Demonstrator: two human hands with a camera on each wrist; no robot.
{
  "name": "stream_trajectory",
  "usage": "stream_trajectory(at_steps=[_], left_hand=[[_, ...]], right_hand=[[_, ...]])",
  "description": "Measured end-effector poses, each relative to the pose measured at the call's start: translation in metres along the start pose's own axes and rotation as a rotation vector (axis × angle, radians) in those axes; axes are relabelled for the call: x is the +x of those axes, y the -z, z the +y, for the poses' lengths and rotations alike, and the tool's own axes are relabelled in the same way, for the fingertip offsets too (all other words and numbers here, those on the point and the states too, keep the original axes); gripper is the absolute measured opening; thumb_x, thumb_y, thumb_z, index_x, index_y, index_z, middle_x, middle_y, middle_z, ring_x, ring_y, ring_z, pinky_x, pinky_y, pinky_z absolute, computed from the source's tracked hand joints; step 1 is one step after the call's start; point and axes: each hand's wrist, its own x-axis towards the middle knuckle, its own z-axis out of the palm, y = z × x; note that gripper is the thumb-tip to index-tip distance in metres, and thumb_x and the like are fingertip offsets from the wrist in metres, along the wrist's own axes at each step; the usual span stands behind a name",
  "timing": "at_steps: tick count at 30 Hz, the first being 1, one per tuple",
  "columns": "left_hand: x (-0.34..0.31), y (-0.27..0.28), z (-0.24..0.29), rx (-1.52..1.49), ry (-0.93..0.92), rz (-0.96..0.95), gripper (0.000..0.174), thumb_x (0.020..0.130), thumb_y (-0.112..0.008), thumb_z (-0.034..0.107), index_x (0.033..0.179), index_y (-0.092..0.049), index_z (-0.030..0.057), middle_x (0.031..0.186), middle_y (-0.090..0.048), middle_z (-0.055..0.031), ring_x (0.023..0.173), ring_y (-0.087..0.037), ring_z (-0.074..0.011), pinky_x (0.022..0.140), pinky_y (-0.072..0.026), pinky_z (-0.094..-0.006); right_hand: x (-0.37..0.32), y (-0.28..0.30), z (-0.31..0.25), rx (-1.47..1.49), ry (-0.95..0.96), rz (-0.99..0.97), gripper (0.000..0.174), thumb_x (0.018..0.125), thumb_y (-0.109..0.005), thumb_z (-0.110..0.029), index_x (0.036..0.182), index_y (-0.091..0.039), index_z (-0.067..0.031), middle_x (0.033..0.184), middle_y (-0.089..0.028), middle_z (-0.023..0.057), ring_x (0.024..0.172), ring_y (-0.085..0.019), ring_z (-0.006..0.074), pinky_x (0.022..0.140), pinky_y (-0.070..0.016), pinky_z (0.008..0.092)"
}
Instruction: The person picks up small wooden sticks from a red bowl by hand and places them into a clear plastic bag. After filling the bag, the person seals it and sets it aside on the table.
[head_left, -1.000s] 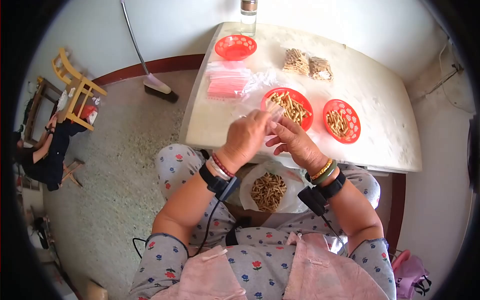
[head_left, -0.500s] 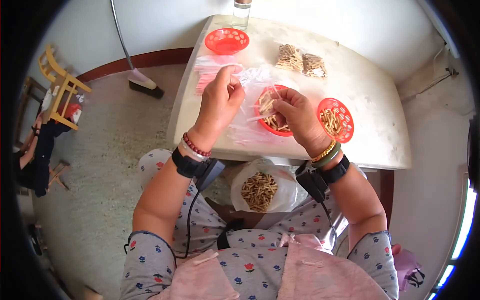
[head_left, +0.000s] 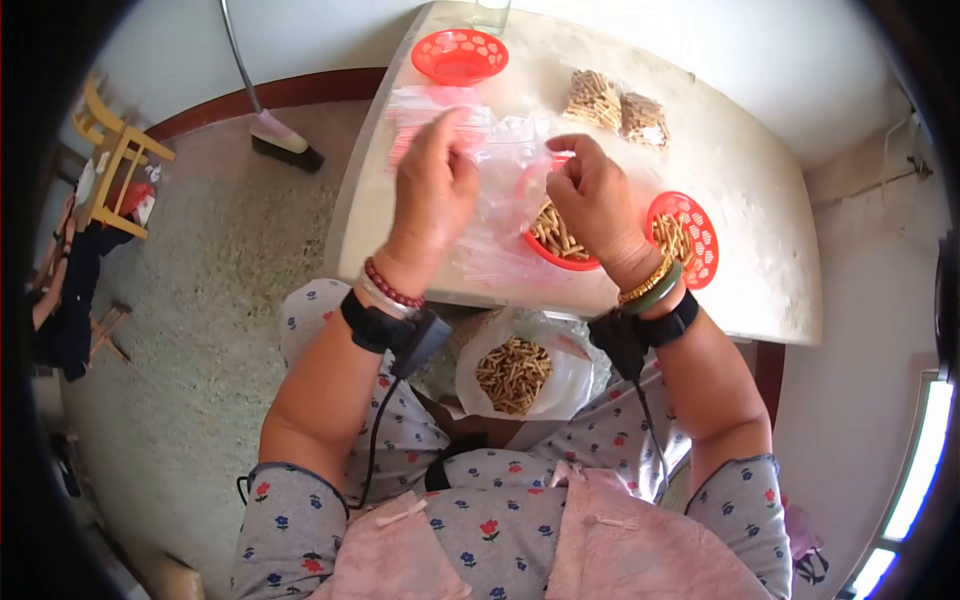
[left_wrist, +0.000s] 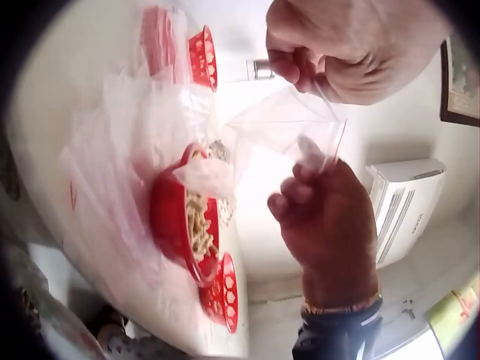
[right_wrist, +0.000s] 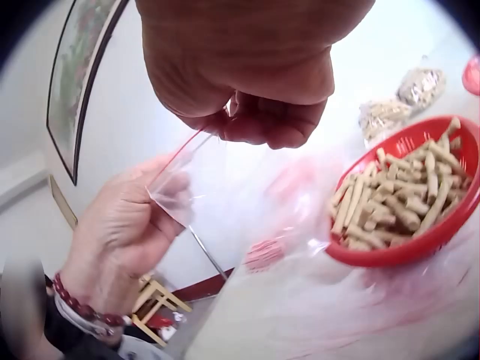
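Note:
Both hands pinch a clear zip bag [left_wrist: 277, 120] by its mouth and stretch it between them over the table. My left hand [head_left: 435, 190] holds one upper corner; my right hand [head_left: 600, 195] grips the other. A red line runs along the bag's top edge, plain in the right wrist view, and the bag looks flat. Just below the hands is a red basket [right_wrist: 360, 259] heaped with short tan sticks [right_wrist: 405, 195]. Loose clear bags [head_left: 490, 265] lie around it, and a stack of red-edged bags [head_left: 410, 130] lies beyond the left hand.
A second red basket [head_left: 710, 255] of sticks stands to the right, an unfilled red basket [head_left: 460, 65] at the back left. Two filled bags [head_left: 595, 100] lie at the back of the table [head_left: 740, 150]. Between the knees sits an open sack [head_left: 575, 385] of sticks.
My hands were close together over the filled basket a second ago, then moved apart, the left one going up and left. Now the bag is stretched between them.

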Motion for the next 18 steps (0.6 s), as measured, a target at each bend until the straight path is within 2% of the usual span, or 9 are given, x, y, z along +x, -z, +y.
stream_trajectory(at_steps=[3, 4, 6, 7, 9, 11, 12, 15, 18], left_hand=[[0.006, 0.005, 0.001, 0.054, -0.054, 0.037, 0.044, 0.076, -0.057, -0.009, 0.119, -0.055, 0.0018, 0.087, -0.059, -0.0145, 0.078, -0.06, -0.0287, 0.075, -0.0508, -0.0387], [0.003, 0.004, 0.004, 0.1, -0.092, 0.015, 0.044, 0.076, -0.057, -0.009, 0.118, -0.055, 0.0015, 0.089, -0.059, -0.0153, 0.079, -0.06, -0.03, 0.075, -0.0508, -0.0394], [-0.002, -0.001, 0.004, 0.148, -0.128, -0.017, 0.043, 0.076, -0.057, -0.009, 0.118, -0.055, 0.0013, 0.091, -0.058, -0.0161, 0.081, -0.06, -0.0314, 0.075, -0.0508, -0.0402], [-0.005, -0.006, 0.003, 0.187, -0.192, -0.025, 0.045, 0.077, -0.059, -0.01, 0.119, -0.057, 0.0035, 0.088, -0.057, -0.0131, 0.076, -0.059, -0.0273, 0.071, -0.0503, -0.0361], [-0.008, -0.011, 0.006, 0.221, -0.26, -0.039, 0.047, 0.077, -0.06, -0.011, 0.121, -0.058, 0.0057, 0.085, -0.056, -0.0101, 0.072, -0.059, -0.0233, 0.066, -0.0497, -0.032], [-0.009, -0.012, 0.01, 0.206, -0.239, -0.08, 0.047, 0.077, -0.06, -0.012, 0.12, -0.058, 0.0059, 0.086, -0.055, -0.0113, 0.074, -0.058, -0.0261, 0.068, -0.0493, -0.0338], [-0.008, -0.013, 0.013, 0.205, -0.244, -0.081, 0.047, 0.077, -0.06, -0.012, 0.12, -0.058, 0.0059, 0.086, -0.055, -0.0113, 0.074, -0.058, -0.0261, 0.068, -0.0493, -0.0338], [-0.006, -0.007, 0.028, 0.143, -0.275, -0.074, 0.043, 0.077, -0.059, -0.013, 0.116, -0.061, 0.0048, 0.087, -0.056, -0.0105, 0.074, -0.058, -0.0235, 0.066, -0.049, -0.0323], [-0.004, 0.003, 0.038, 0.059, -0.251, -0.071, 0.035, 0.079, -0.056, -0.011, 0.111, -0.059, 0.0017, 0.094, -0.058, -0.0155, 0.083, -0.06, -0.0331, 0.073, -0.0509, -0.0408]], right_hand=[[-0.002, 0.0, 0.013, -0.251, 0.134, 0.032, 0.04, 0.081, -0.061, -0.005, 0.12, -0.053, 0.0005, 0.078, -0.065, 0.0167, 0.068, -0.065, 0.033, 0.063, -0.0542, 0.0387], [-0.006, -0.004, 0.017, -0.246, 0.302, 0.136, 0.046, 0.08, -0.061, -0.003, 0.124, -0.051, -0.0021, 0.093, -0.067, 0.0158, 0.075, -0.067, 0.0334, 0.067, -0.0557, 0.0405], [-0.009, -0.003, 0.005, -0.291, 0.445, 0.201, 0.048, 0.078, -0.061, -0.002, 0.125, -0.05, -0.0025, 0.1, -0.066, 0.0156, 0.076, -0.067, 0.033, 0.067, -0.056, 0.0404], [-0.011, -0.001, -0.002, -0.343, 0.592, 0.261, 0.051, 0.077, -0.062, -0.001, 0.127, -0.049, -0.0029, 0.107, -0.065, 0.0153, 0.077, -0.067, 0.0326, 0.067, -0.0563, 0.0403], [-0.017, 0.001, -0.011, -0.321, 0.656, 0.261, 0.045, 0.076, -0.061, 0.001, 0.12, -0.052, -0.0002, 0.112, -0.064, 0.0144, 0.078, -0.067, 0.0303, 0.065, -0.0567, 0.0381], [-0.022, 0.002, -0.012, -0.336, 0.748, -0.01, 0.035, 0.076, -0.06, 0.001, 0.111, -0.055, 0.0004, 0.11, -0.064, 0.0146, 0.077, -0.067, 0.0289, 0.064, -0.0565, 0.0366], [-0.027, 0.004, -0.021, -0.401, 0.688, -0.051, 0.022, 0.079, -0.058, -0.001, 0.101, -0.058, -0.0002, 0.107, -0.064, 0.0139, 0.076, -0.068, 0.0288, 0.062, -0.056, 0.0354], [-0.032, -0.009, -0.007, -0.49, 0.494, -0.017, 0.016, 0.081, -0.058, -0.004, 0.096, -0.059, -0.0017, 0.102, -0.064, 0.0139, 0.076, -0.068, 0.029, 0.061, -0.0558, 0.0357], [-0.029, -0.007, 0.003, -0.568, 0.389, -0.114, 0.012, 0.081, -0.059, -0.006, 0.091, -0.062, -0.0032, 0.103, -0.063, 0.0145, 0.081, -0.067, 0.0283, 0.066, -0.0557, 0.0359]])
